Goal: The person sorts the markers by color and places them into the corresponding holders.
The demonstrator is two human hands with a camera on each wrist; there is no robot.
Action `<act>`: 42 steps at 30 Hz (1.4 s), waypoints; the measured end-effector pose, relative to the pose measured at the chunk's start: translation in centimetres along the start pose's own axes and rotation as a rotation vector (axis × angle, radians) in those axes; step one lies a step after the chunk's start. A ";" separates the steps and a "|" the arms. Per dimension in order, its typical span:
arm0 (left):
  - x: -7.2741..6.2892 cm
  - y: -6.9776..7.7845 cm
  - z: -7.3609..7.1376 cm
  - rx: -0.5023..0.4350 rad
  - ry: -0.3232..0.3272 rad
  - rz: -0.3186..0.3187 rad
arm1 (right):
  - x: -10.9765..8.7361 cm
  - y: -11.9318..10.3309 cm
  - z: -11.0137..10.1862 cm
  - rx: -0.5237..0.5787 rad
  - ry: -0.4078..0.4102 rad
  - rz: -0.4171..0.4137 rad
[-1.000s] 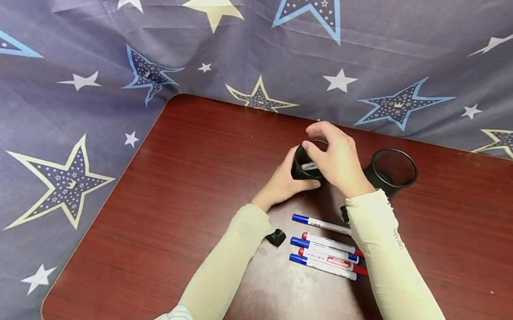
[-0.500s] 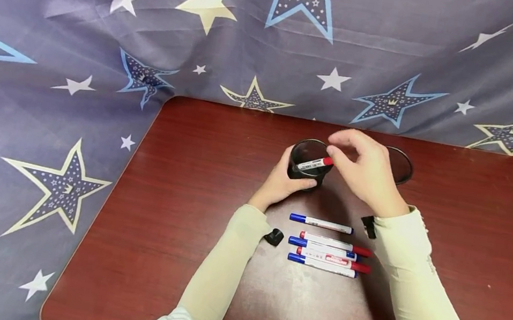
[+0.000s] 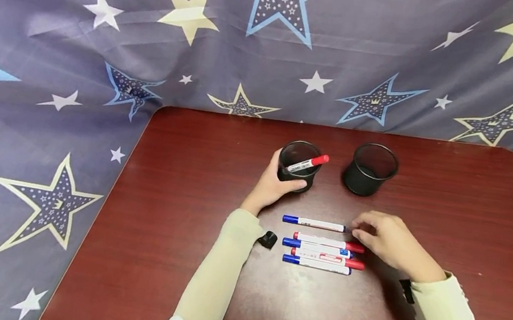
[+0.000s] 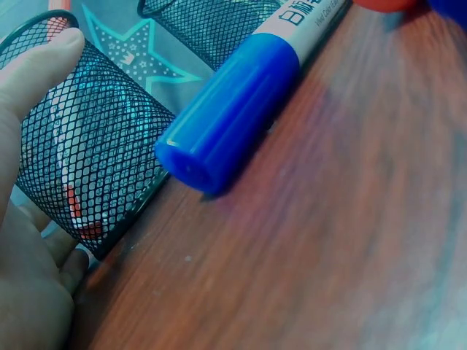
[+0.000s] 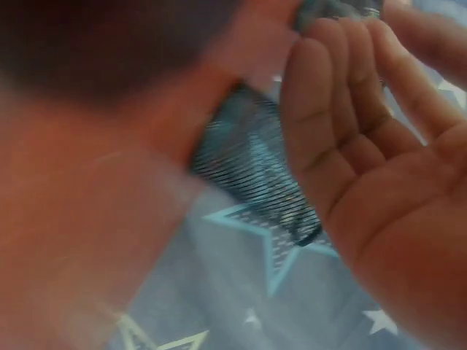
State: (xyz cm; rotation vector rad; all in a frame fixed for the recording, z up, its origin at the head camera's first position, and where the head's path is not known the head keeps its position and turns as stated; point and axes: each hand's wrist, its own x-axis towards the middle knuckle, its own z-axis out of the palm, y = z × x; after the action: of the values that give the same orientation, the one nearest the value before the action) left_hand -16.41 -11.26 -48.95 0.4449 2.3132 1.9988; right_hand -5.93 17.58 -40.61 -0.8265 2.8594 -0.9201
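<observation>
My left hand [image 3: 268, 188] grips a black mesh pen cup [image 3: 308, 181], its thumb across the front. A white marker with a red cap [image 3: 308, 163] leans inside, the cap sticking out past the rim. In the left wrist view, that marker shows through the mesh [image 4: 117, 138]. My right hand [image 3: 394, 242] holds nothing, its fingers bent loosely. Its fingertips are right at the end of a blue-capped whiteboard marker [image 3: 318, 224], the rearmost one lying on the table. In front of that marker lie several more, red and blue alternating, including a red one [image 3: 323, 241].
A second mesh pen cup [image 3: 364, 181] stands at the back right of the reddish wooden table [image 3: 196, 174]. Behind the table hangs a grey star-patterned cloth [image 3: 292, 73]. A black strap piece [image 3: 267, 239] sticks out at the left wrist.
My right hand has let go of the red-capped marker in the left cup and moved down and right to the markers on the table. My left hand keeps its hold on the cup.
</observation>
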 end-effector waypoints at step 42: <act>-0.3 -0.3 -0.1 0.019 0.000 0.037 | -4.0 1.0 2.6 -0.222 -0.016 -0.002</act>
State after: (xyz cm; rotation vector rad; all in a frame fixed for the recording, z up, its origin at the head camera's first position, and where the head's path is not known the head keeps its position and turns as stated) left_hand -16.16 -11.44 -49.32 0.4915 2.3426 1.9950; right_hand -2.53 18.82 -43.85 -0.8480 2.9850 -0.5998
